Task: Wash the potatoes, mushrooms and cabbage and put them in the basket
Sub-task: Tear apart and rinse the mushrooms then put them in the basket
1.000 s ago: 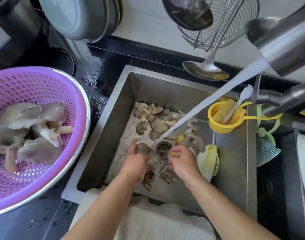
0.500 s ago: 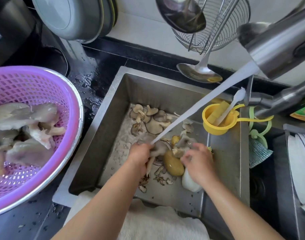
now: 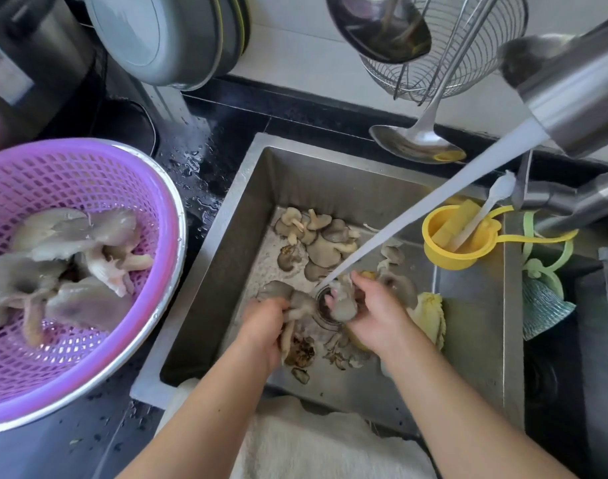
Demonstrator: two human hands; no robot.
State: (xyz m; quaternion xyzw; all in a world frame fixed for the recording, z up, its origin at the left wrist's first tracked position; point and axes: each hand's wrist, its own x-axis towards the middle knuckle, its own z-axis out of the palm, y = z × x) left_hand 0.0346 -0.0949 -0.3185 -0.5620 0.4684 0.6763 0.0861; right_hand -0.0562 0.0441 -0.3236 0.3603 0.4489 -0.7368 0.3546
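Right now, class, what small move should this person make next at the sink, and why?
Probably carry the rinsed mushroom cluster held in the left hand over to the purple basket, where washed mushrooms already lie. The right hand has its own piece under the water stream.

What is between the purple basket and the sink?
In the head view, a wet strip of black counter lies between the purple basket and the sink.

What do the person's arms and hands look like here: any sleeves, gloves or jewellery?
Both forearms are bare up to the frame edge, with no sleeves showing. The left hand and right hand wear no gloves; no rings, watch or bracelet show.
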